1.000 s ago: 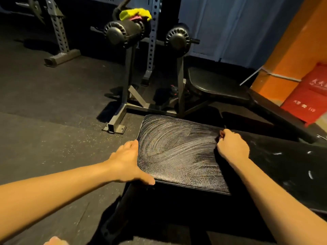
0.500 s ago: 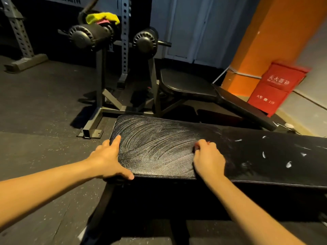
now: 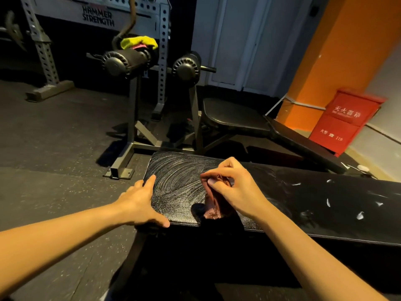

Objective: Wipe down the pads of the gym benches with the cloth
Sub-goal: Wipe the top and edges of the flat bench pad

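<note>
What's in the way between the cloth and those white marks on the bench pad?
Nothing visible. The right hand pinches the cloth, and only bare bench pad lies between it and the white marks.

The right hand (image 3: 236, 190) covers most of the dark red cloth (image 3: 213, 210), the bench pad (image 3: 303, 205) runs off the right edge, and its frame below is lost in shadow.

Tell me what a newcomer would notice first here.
The swirled wipe marks on the bench pad at centre stand out, with the right hand pinching a reddish cloth over them and the left hand resting on the pad's left corner. Behind, a yellow cloth sits on a roller, and a red box stands by the orange wall at right.
</note>
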Demonstrator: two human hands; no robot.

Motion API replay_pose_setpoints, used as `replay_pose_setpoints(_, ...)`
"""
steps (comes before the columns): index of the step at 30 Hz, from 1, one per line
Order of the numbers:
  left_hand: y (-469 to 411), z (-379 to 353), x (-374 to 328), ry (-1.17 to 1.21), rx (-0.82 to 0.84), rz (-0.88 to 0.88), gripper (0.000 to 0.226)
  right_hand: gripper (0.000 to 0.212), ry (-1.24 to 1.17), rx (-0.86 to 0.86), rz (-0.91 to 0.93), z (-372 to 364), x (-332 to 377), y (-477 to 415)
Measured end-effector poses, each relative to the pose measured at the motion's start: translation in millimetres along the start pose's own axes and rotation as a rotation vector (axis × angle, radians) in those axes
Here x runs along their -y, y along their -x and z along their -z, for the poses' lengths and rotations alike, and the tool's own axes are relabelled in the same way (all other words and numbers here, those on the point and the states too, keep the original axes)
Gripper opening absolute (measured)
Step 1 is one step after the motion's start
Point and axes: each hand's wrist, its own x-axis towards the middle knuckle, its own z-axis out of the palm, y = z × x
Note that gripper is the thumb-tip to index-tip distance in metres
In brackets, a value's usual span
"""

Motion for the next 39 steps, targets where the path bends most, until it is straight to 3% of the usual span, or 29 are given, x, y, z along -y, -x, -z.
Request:
replay_pose_setpoints(3,2.9,11.7,-4.9,-0.059,-0.06,-0.034,0.149,0.016,-0.196,0.011,-0.067,1.4,11.2,-6.6)
replay_pose_setpoints(5,1.5,23.8,-8.9,0.095,-0.166,-0.166,0.132,0.016,-0.308,0.013,-0.109,-3.8,12.4,-8.9)
replay_pose_setpoints(7,2.2,32.5,-14.9,0.371,-0.146,-0.333,0.101,0.017,-0.45,0.023,-0.154,-10.7,12.9,-10.2)
replay_pose_setpoints(9,4.8,33.6,-21.0,0.489,-0.046,-0.429,0.065,0.017,-0.563,0.073,-0.186,-16.4,13.7,-12.2)
replay_pose_setpoints(11,4.1,29.9,-25.9,0.514,-0.011,-0.454,0.029,0.016,-0.539,0.104,-0.201,-18.7,13.0,-14.5)
replay_pose_setpoints(13,1.7,26.8,-29.7,0.6,-0.005,-0.43,0.007,0.014,-0.448,0.049,-0.224,-16.5,8.7,-17.1)
replay_pose_setpoints(16,-0.6,24.1,-33.4,0.726,-0.038,-0.4,0.009,0.016,-0.434,0.045,-0.234,-9.7,-1.3,-19.4)
replay_pose_setpoints(19,-0.5,26.2,-40.9,0.77,-0.032,-0.429,0.035,0.017,-0.496,0.11,-0.242,-8.9,-7.2,-19.3)
replay_pose_setpoints(23,-5.6,29.9,-46.8,0.633,0.021,-0.433,0.016,0.014,-0.431,0.128,-0.302,-0.8,-14.0,-20.4)
replay_pose_setpoints(26,-11.9,21.8,-49.8,0.566,-0.023,-0.33,0.015,0.012,-0.117,0.051,-0.337,1.2,-22.5,-22.0)
replay_pose_setpoints(28,-15.6,16.4,-47.4,0.381,-0.157,-0.271,0.017,0.03,0.276,-0.04,-0.364,-13.4,-24.4,-14.1)
replay_pose_setpoints(30,-17.0,18.1,-38.6,0.223,-0.246,-0.226,0.022,0.05,0.463,-0.088,-0.264,-40.9,-18.2,4.8)
replay_pose_setpoints(33,-20.1,29.2,-16.6,0.216,-0.265,-0.14,0.021,0.079,0.613,0.128,-0.262,-85.5,-14.1,14.5)
replay_pose_setpoints(35,-22.4,33.0,-5.1,0.247,-0.265,-0.091,0.017,0.078,0.692,0.159,-0.349,-108.9,-10.9,8.1)
replay_pose_setpoints(37,-23.9,35.0,6.0,0.28,-0.276,-0.04,0.015,0.069,0.651,0.125,-0.231,-135.4,3.5,2.0)
replay_pose_setpoints(39,-22.9,35.7,16.9,0.299,-0.292,0.011,0.013,0.061,0.599,0.215,0.021,-158.4,16.4,8.8)
